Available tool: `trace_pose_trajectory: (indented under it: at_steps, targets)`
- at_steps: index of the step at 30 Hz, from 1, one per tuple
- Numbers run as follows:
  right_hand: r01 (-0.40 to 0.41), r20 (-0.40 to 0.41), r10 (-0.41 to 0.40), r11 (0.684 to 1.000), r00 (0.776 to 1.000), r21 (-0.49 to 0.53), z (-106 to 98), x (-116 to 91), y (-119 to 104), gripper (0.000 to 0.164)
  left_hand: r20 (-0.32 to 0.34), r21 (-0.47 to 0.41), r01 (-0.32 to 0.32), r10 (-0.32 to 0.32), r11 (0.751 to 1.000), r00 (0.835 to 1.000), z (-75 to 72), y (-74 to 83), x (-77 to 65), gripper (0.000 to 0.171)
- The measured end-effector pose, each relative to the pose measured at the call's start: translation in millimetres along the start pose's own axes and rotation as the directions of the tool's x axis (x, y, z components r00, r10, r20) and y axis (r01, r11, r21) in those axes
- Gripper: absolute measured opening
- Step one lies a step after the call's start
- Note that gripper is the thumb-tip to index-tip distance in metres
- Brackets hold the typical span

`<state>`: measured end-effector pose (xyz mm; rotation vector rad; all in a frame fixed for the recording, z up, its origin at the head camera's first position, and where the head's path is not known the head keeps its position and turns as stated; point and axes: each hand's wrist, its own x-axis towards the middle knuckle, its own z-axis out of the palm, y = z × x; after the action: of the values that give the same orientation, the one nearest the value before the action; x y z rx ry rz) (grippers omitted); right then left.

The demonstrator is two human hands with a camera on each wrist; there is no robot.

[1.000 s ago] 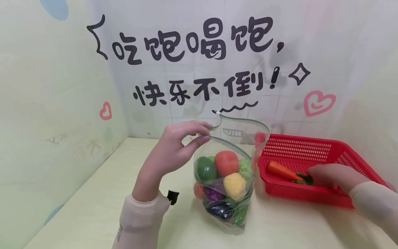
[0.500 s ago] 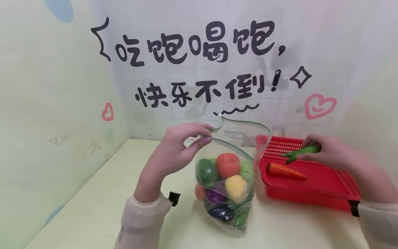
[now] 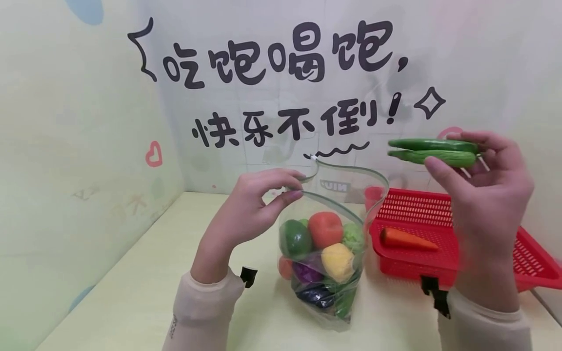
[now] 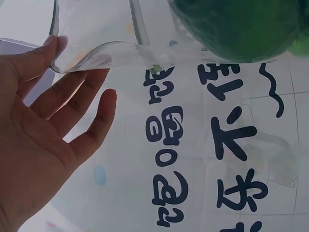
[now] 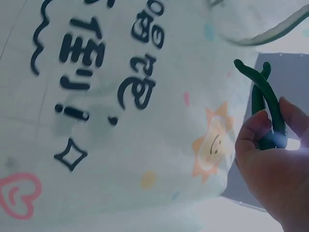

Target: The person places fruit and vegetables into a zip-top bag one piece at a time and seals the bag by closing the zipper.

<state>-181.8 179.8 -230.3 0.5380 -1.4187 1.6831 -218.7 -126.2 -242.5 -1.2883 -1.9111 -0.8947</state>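
Note:
My left hand [image 3: 256, 207] pinches the green-edged rim of a clear zip bag [image 3: 325, 319], which stands upright with its mouth open. In the left wrist view, the thumb and finger of the left hand [image 4: 53, 116] hold the bag's rim [image 4: 108, 48]. Through the plastic show a tomato [image 3: 325, 229], a round dark green vegetable [image 3: 295, 239], a yellow one [image 3: 337, 262], a purple one [image 3: 309, 270] and an eggplant [image 3: 315, 295]. Raised to the right of the bag mouth, my right hand [image 3: 487, 190] grips two slim green vegetables [image 3: 432, 152], one smooth and one ridged; their narrow ends [image 5: 258, 79] point toward the bag.
A red plastic basket [image 3: 412, 202] stands on the pale table [image 3: 145, 292], right of the bag. One carrot [image 3: 408, 239] lies in it, and my right forearm covers part of the basket. Behind everything rises a wall [image 3: 263, 97] with black lettering.
The right hand has lifted the two green vegetables out of the red basket, up and toward the bag's mouth. The carrot stays in the basket. My left hand keeps its pinch on the rim.

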Motion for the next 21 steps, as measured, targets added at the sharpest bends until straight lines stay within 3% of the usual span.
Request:
trace_pose_trajectory:
  at_steps: [1,3,5,7,9,12,16,19,21]
  targets:
    - [0.046,-0.016,-0.044,0.991,0.999,0.123,7.9,-3.6,-4.4,0.049,0.0,-0.004,-0.004,0.004,1.0,1.0,0.9,0.1,1.0,0.006]
    - [0.092,0.052,-0.105,0.973,0.993,0.214,21.1,-11.9,-9.5,0.05,-0.002,-0.002,-0.008,0.008,1.0,1.0,1.7,0.2,0.9,0.006]
    - [0.115,0.193,-0.149,0.978,0.97,0.176,30.5,-18.3,-10.7,0.052,-0.001,0.001,-0.012,0.012,1.0,1.0,2.6,0.9,1.0,0.006]
    - [0.133,0.356,-0.136,0.991,0.924,0.034,36.0,-22.7,-8.6,0.054,0.003,-0.001,-0.017,0.017,1.0,1.0,3.5,1.6,1.6,0.006]
    - [0.182,0.486,-0.084,0.971,0.87,-0.156,38.7,-25.7,-3.2,0.055,0.011,-0.003,-0.02,0.02,1.0,1.0,4.3,2.6,2.0,0.007]
    - [0.247,0.599,0.043,0.886,0.8,-0.392,38.1,-28.6,7.2,0.051,0.025,-0.012,-0.023,0.024,1.0,0.999,6.1,4.1,1.7,0.007]
    - [0.255,0.665,0.226,0.8,0.711,-0.544,33.8,-31.0,15.5,0.052,0.047,-0.029,-0.026,0.028,0.999,0.999,8.0,5.3,1.5,0.007]
    - [0.246,0.683,0.342,0.753,0.646,-0.611,34.4,-30.7,15.8,0.061,0.067,-0.034,-0.027,0.029,0.999,0.997,8.4,5.2,2.0,0.008]
    - [0.241,0.682,0.396,0.729,0.615,-0.641,37.3,-30.4,16.1,0.068,0.079,-0.035,-0.028,0.031,0.999,0.996,8.9,4.4,2.0,0.008]
